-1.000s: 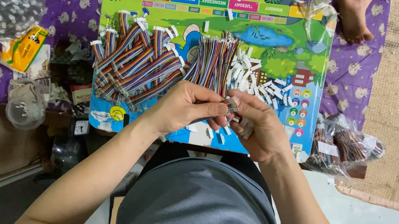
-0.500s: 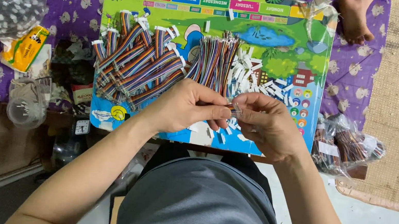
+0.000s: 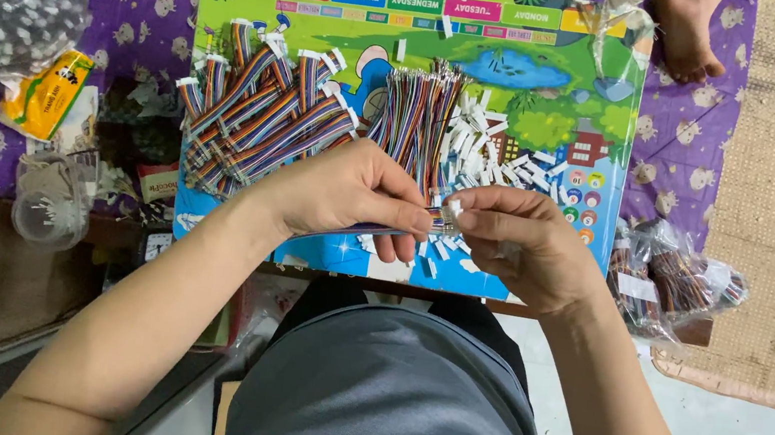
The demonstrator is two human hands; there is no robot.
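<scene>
the left hand (image 3: 351,192) pinches a ribbon cable (image 3: 376,229) flat, so its end meets the small white connector (image 3: 450,212) gripped by the right hand (image 3: 516,241). both work over the near edge of the colourful board (image 3: 588,226) (spare cables (image 3: 261,114) lie fanned toward its left edge, within reach).

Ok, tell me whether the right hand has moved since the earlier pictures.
No, barely. The right hand pinches a small white connector against the left hand, at the same spot over the colourful board's near edge as before; only the fingers shifted slightly.
</scene>
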